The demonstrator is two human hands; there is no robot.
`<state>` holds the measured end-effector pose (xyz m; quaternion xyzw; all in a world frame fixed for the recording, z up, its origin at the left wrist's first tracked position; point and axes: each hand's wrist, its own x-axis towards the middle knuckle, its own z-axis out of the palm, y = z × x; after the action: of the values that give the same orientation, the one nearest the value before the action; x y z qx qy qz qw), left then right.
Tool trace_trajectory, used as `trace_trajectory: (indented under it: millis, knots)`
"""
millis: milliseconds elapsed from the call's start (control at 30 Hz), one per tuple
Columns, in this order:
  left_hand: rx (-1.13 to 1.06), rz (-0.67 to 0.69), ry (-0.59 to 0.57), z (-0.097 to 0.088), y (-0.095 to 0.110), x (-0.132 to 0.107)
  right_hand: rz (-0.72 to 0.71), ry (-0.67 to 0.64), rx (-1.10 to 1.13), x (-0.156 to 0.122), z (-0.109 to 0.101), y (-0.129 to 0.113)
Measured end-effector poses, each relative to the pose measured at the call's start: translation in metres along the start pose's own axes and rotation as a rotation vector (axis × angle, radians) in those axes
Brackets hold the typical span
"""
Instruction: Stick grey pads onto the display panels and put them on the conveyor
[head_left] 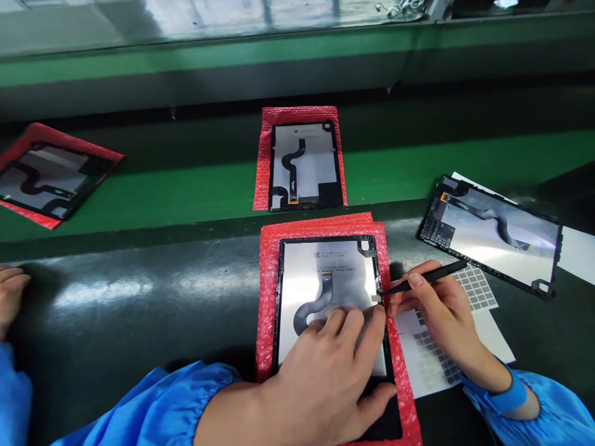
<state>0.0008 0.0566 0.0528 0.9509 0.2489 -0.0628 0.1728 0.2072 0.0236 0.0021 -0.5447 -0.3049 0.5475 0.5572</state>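
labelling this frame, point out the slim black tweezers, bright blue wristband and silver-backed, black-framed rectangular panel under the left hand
Slim black tweezers (pixel 437 273): head view, on the exposed rear shaft.
Bright blue wristband (pixel 514 396): head view, on its outer face.
Silver-backed, black-framed rectangular panel (pixel 349 292): head view, on the bare silver back.

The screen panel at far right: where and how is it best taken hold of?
Probably by the black frame, pinching the screen panel across both long edges from the near side: one long edge faces that way, and a ribbon cable runs over the silver middle.
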Motion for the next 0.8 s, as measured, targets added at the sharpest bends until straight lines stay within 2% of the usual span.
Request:
trace_trajectory:
  millis: [400,567,667,800]
  knots:
    - [0.004,-0.001,-0.018,-0.004,0.002,0.003,0.022,-0.008,0.014,-0.001,-0.002,0.003]
    - [0.006,0.003,0.013,-0.004,0.0,0.004,0.001,0.037,0.01,0.001,-0.004,0.0]
    - [0.003,0.005,0.053,-0.003,-0.003,0.004,-0.077,0.072,-0.019,-0.002,-0.015,-0.009]
    - [-0.002,-0.024,0.095,-0.002,-0.005,0.005,-0.138,0.044,-0.154,-0.023,-0.043,-0.021]
